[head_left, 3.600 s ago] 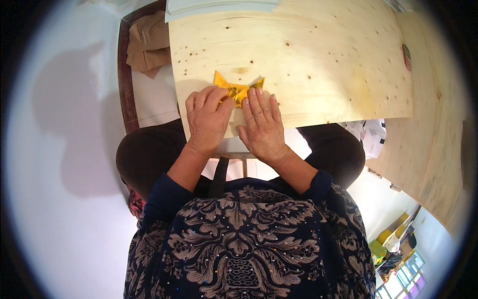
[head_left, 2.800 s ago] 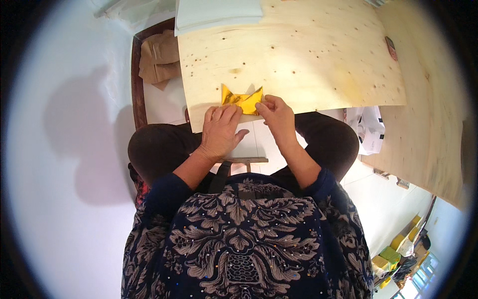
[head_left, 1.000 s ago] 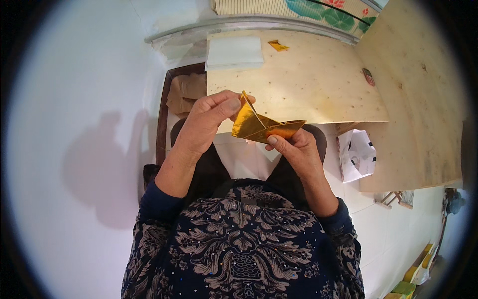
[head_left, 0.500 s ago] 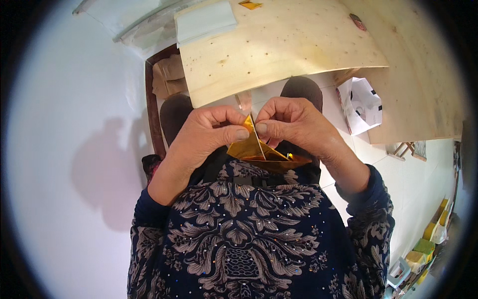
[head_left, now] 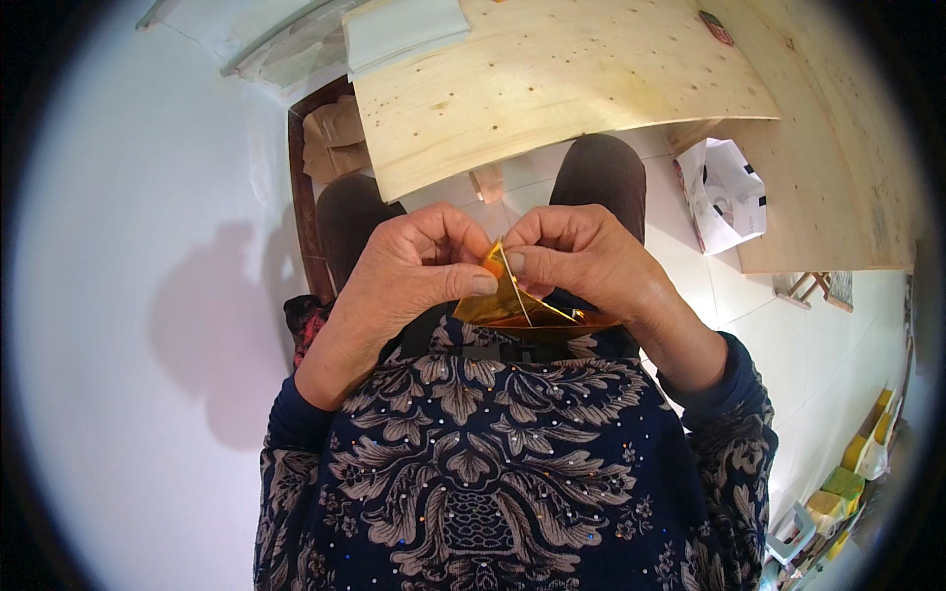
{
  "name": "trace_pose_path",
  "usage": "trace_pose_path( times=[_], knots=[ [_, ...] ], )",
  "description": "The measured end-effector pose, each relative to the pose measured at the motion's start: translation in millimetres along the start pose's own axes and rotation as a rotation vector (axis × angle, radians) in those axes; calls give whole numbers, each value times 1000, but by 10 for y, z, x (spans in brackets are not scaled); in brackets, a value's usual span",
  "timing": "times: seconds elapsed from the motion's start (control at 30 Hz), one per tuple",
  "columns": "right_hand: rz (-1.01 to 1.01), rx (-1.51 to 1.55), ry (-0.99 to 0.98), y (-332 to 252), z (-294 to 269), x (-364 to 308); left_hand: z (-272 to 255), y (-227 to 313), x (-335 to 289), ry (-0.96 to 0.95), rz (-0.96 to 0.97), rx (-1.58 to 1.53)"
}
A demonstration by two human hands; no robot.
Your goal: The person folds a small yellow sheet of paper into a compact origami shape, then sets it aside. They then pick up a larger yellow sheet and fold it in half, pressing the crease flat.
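Between my two hands is a sheet of shiny gold foil paper, folded into a shape with a pointed top and a wider base near my waist. My left hand pinches the paper's left side near the peak, thumb against fingers. On the other side, my right hand pinches it close to the same peak. A pale edge runs down from the tip between the hands. Part of the lower right of the paper lies behind my right hand.
Ahead of my knees stands a light wooden table with a stack of pale sheets and a small red item. A white paper bag is at right. A white wall rises on my left.
Both hands keep their pinch on the gold paper with only a slight shift of the fingers. The view has tilted a little, and my knees have moved slightly.
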State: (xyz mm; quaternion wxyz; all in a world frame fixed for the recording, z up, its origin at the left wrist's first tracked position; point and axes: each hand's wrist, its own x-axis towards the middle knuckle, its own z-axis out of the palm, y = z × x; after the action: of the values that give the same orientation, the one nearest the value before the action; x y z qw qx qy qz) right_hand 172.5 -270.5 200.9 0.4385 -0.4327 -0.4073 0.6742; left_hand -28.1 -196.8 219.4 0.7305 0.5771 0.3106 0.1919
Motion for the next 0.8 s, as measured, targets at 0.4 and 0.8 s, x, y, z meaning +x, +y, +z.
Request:
trace_pose_path(
  times=[0.4, 0.8],
  knots=[
    [-84, -159, 123, 41, 83, -21, -12, 56, 21, 89, -10, 22],
    [-108, -249, 195, 100, 149, 50, -79, 1, 68, 104, -12, 153]
  ],
)
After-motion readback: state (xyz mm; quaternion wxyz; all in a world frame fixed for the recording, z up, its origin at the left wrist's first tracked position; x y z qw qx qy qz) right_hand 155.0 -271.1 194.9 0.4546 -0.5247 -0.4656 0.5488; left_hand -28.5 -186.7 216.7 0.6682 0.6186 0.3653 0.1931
